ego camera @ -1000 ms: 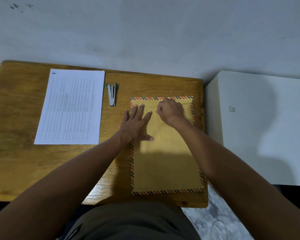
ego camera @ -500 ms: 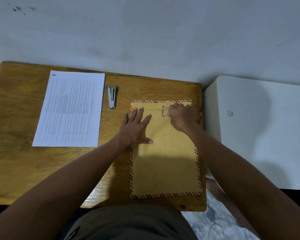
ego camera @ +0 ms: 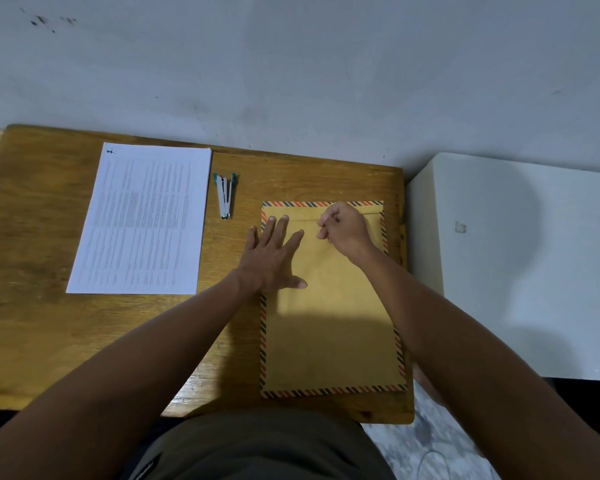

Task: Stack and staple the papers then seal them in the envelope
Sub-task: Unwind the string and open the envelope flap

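Observation:
A brown envelope (ego camera: 329, 323) with a red-and-black striped border lies flat on the right part of the wooden desk (ego camera: 32, 237). My left hand (ego camera: 274, 258) rests flat on its upper left area, fingers straight and spread. At the flap line near the top, my right hand (ego camera: 347, 230) has its fingers curled and its fingertips pinched together over the closure string, which the hand hides. The white printed papers (ego camera: 142, 220) lie in a neat stack at the desk's left, with a dark mark at the top left corner. A small silver and teal stapler (ego camera: 225, 197) lies between papers and envelope.
A white cabinet (ego camera: 516, 271) stands close against the desk's right edge. A grey wall runs behind the desk. My lap is at the near edge, and patterned floor shows at the lower right.
My right hand moved right along the flap, exposing a small string closure, then came back left over it. My left hand stayed pressed on the envelope.

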